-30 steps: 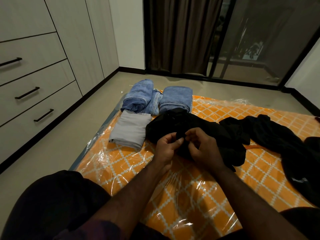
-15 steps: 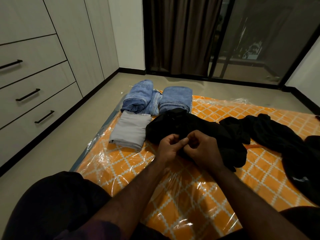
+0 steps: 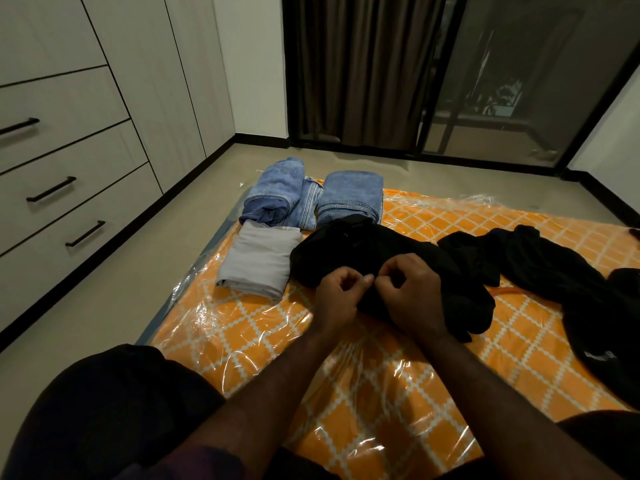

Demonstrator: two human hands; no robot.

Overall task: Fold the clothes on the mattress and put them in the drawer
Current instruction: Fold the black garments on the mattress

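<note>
A crumpled black garment lies in the middle of the orange patterned mattress, which is wrapped in clear plastic. My left hand and my right hand sit side by side on its near edge, fingers curled, each pinching the black cloth. A folded grey garment lies to the left. Behind it are folded blue jeans and a second folded denim piece. More loose black clothes spread over the right side.
A wardrobe with three closed drawers with black handles stands along the left wall, across a strip of floor. Dark curtains and a glass sliding door are at the far end. My knees frame the bottom edge.
My hands have shifted slightly on the black garment's edge, with the fingertips drawing closer together. The clothes have stayed where they were.
</note>
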